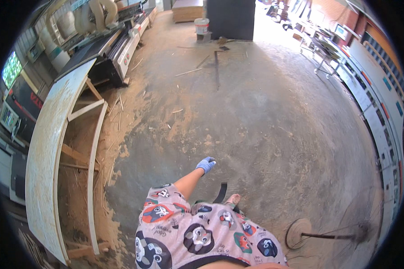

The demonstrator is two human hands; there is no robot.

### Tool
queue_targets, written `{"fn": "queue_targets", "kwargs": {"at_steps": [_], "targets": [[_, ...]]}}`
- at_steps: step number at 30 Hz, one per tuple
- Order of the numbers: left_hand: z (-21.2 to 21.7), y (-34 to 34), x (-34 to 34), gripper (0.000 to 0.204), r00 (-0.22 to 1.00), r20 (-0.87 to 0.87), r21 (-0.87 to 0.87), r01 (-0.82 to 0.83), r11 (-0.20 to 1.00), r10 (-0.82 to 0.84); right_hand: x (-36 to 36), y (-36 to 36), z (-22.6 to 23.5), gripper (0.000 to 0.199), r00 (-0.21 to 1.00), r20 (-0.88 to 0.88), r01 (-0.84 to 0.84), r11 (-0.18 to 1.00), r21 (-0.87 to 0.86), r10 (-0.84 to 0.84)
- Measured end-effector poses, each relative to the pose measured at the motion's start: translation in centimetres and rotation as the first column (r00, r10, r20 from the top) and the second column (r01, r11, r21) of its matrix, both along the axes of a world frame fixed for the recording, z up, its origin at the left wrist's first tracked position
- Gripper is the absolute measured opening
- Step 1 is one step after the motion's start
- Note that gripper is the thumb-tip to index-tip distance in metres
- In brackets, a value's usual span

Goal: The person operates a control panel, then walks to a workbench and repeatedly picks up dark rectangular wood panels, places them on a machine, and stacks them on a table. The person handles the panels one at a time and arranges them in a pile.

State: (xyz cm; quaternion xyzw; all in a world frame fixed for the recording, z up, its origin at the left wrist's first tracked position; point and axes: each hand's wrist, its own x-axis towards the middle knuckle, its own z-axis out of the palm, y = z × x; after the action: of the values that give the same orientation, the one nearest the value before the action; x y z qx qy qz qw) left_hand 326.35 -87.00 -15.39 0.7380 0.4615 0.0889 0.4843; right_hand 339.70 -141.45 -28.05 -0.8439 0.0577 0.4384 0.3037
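My left hand [206, 165] wears a blue glove and hangs over the bare concrete floor [265, 148], in front of my body. Its fingers are loosely bent and a little apart, with nothing visible in them. Below it, by my foot, a curved dark strip [221, 192] shows against the floor. My right hand is out of view. A patterned pink shirt [220, 224] fills the lower middle.
Along the left runs a long board-topped wooden frame [45, 166], with a large machine [116, 58] beyond. Wood scraps and sawdust litter the floor. Ahead stand a white bucket [202, 26] and dark panel [231, 20]. A long machine [368, 89] lines the right; a round-based pole [299, 233] stands nearer.
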Motion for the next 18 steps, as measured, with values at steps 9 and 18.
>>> {"fn": "queue_targets", "kwargs": {"at_steps": [9, 18], "targets": [[-2.2, -1.1, 8.5, 0.046, 0.828, -0.534, -0.314, -0.008, 0.949, -0.169, 39.9, 22.7, 1.1, 0.019, 0.963, 0.271, -0.083, 0.94, 0.332, -0.01], [-15.6, 13.7, 19.2, 0.045, 0.671, -0.673, -0.306, 0.131, 0.943, -0.311, 56.1, 49.3, 4.8, 0.023, 0.801, 0.552, -0.517, 0.731, 0.446, 0.23]]}}
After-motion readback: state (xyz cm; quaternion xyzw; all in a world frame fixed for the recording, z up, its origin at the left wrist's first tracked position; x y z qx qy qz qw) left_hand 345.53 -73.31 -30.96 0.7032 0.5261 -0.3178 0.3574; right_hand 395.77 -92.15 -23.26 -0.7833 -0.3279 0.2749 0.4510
